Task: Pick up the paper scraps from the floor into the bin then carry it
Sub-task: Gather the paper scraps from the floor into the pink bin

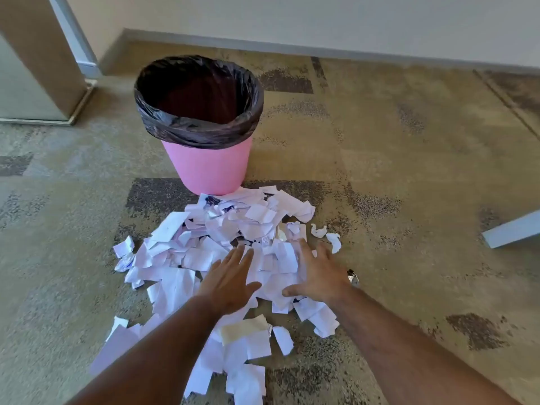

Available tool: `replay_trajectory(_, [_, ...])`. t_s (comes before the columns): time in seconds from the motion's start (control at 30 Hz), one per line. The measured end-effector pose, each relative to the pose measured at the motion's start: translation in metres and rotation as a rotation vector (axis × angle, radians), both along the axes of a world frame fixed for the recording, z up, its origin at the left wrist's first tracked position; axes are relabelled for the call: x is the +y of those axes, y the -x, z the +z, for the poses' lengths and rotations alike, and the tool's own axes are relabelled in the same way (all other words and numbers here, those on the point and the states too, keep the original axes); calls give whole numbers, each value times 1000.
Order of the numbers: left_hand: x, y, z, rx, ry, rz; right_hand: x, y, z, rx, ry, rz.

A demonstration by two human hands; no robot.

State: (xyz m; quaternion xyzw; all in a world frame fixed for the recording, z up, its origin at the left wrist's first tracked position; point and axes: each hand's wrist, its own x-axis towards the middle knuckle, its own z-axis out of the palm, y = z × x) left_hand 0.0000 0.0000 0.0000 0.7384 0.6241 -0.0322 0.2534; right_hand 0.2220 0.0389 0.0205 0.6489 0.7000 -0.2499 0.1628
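I see a pink bin standing up straight on the carpet. A black bag lines it and folds over the rim. The inside looks dark, and I cannot see any paper in it.

A big heap of white scraps lies on the carpet right in front of the bin. The far edge of the heap touches the bottom of the bin. Some scraps have blue marks on them. A few small crumpled bits lie just beside the heap on the right. More scraps trail back toward me, between the two arms.

My left hand is flat and spread wide, palm down, on the near part of the heap. My right hand is also spread flat, palm down, on the heap. The two hands are a little apart, with scraps between them. Neither hand is closed around anything.

A small shiny bit lies on the carpet just beside my right wrist. A wall runs behind the bin.
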Motion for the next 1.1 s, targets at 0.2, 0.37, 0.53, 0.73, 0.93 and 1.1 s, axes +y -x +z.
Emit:
replay_trajectory(0.2, [20,-12,-18,20,29,-40,-1,-7,-17,-52,34,-6])
replay_trajectory(0.37, [37,-19,-33,103,35,-49,0,-6,-28,-48,70,-51])
replay_trajectory(0.53, [36,-28,-42,166,120,-30,0,3,-37,-6,69,-59])
replay_trajectory(0.73, [24,-46,-49,175,114,35,0,18,-43,27,-36,11])
replay_trajectory(0.93, [20,-53,-52,94,14,101,-1,35,-46,101,-105,52])
replay_trajectory(1.1, [20,-48,-42,-41,9,135,-9,42,-50,202,-174,51])
